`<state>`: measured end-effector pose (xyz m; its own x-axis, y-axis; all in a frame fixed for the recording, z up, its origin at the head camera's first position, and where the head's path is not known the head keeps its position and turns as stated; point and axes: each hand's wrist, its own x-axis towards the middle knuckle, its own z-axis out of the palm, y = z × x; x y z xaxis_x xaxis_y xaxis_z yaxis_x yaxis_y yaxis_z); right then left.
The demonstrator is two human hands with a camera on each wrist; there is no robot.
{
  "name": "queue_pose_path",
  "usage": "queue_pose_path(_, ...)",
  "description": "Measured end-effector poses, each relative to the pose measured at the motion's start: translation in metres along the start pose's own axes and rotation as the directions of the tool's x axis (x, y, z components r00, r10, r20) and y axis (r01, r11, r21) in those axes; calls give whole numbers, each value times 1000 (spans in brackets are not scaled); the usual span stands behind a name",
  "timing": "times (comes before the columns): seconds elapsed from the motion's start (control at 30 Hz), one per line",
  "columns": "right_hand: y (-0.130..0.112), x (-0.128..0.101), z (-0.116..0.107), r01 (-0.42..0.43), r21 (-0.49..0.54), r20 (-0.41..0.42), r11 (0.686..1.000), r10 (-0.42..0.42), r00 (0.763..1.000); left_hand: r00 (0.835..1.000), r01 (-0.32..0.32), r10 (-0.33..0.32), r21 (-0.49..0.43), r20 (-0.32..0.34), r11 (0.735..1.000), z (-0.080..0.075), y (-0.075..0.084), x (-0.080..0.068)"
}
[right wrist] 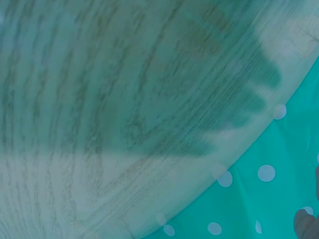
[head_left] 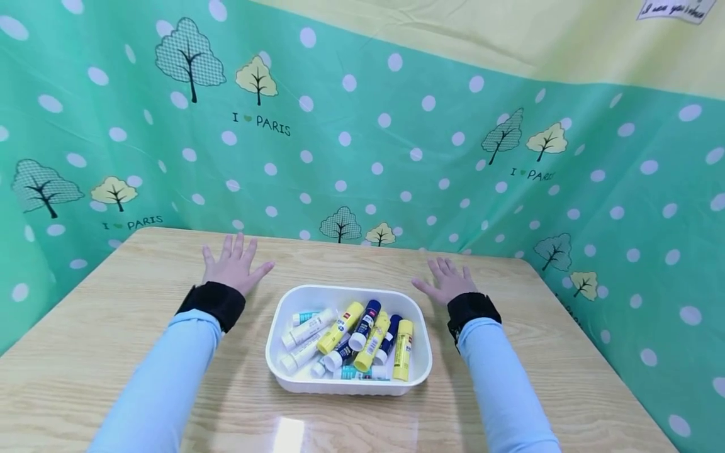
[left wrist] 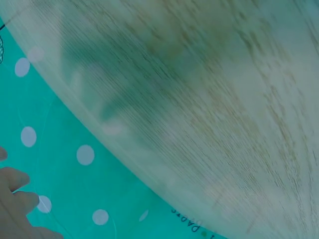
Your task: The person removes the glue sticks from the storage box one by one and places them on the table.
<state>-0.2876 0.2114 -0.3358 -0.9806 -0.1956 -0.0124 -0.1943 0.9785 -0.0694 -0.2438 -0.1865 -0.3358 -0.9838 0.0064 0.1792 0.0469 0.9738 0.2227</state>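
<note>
A white plastic bin (head_left: 351, 385) stands on the table between the two hands. Inside it lie several glue sticks in a loose heap: a yellow glue stick (head_left: 403, 351) at the right, a dark blue glue stick (head_left: 365, 325) near the middle, a white glue stick (head_left: 308, 328) at the left. My left hand (head_left: 231, 267) is spread, palm down, beyond the bin's left corner. On the other side, my right hand (head_left: 447, 282) has its fingers extended past the bin's right corner. Both hands hold nothing. Fingers (left wrist: 15, 199) of the left hand show at the left wrist view's edge.
A wood-grain table (head_left: 226, 402) carries the bin. Green dotted cloth (head_left: 362, 151) with printed trees hangs along the table's back and sides. Black bands (head_left: 214, 306) wrap both wrists, over light blue sleeves (head_left: 164, 377).
</note>
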Motion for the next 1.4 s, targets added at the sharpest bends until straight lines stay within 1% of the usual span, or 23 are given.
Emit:
queue_pose_path(0.17,-4,-1,-3,7,1,-16,1000,-7,1000,1000,3,-3,0,-22,1000,-3,-3,-2)
queue_pose_path(0.3,-13,-3,-7,2,-21,-19,1000,-2,1000,999,-4,4,0,-35,1000,-2,-6,-6)
queue_pose_path(0.43,-28,-9,-15,13,-13,-48,1000,-13,999,1000,-15,15,-11,7,1000,-2,-4,-12)
queue_pose_path(0.5,-36,-13,-21,17,19,-65,1000,-15,998,999,-16,18,-49,36,999,-4,-3,-15)
queue_pose_path(0.57,-43,-17,-27,11,65,-80,998,-6,997,998,-11,20,-134,60,991,-8,-2,-19)
queue_pose_path(0.6,-47,-20,-29,8,86,-89,996,0,996,998,-9,22,-189,67,982,-11,-2,-21)
queue_pose_path(0.67,-53,-24,-35,6,131,-103,991,8,995,996,-8,33,-301,79,953,-16,1,-27)
queue_pose_path(0.77,-63,-32,-44,-2,172,-119,985,22,993,995,-22,65,-445,82,895,-21,8,-42)
queue_pose_path(0.83,-71,-36,-49,0,194,-120,981,24,992,994,-28,76,-501,77,865,-22,16,-55)
queue_pose_path(0.93,-85,-43,-54,7,221,-114,975,18,993,995,-21,73,-539,75,842,-21,28,-71)
queue_pose_path(0.97,-89,-45,-55,5,236,-101,972,20,995,994,-16,70,-546,79,837,-21,33,-75)
queue_pose_path(1.07,-103,-51,-54,-13,295,-38,955,25,999,995,-7,58,-535,77,845,-17,45,-85)
queue_pose_path(1.17,-115,-55,-49,-55,349,49,936,40,998,997,-11,44,-505,55,863,-11,52,-90)
queue_pose_path(1.2,-118,-56,-47,-65,353,75,934,41,996,998,-9,39,-494,50,869,-9,54,-91)
queue_pose_path(1.3,-125,-54,-40,-88,347,150,934,37,988,998,20,15,-480,68,877,-1,57,-94)
queue_pose_path(1.4,-129,-52,-31,-140,328,248,934,58,967,995,39,10,-489,97,871,6,60,-96)
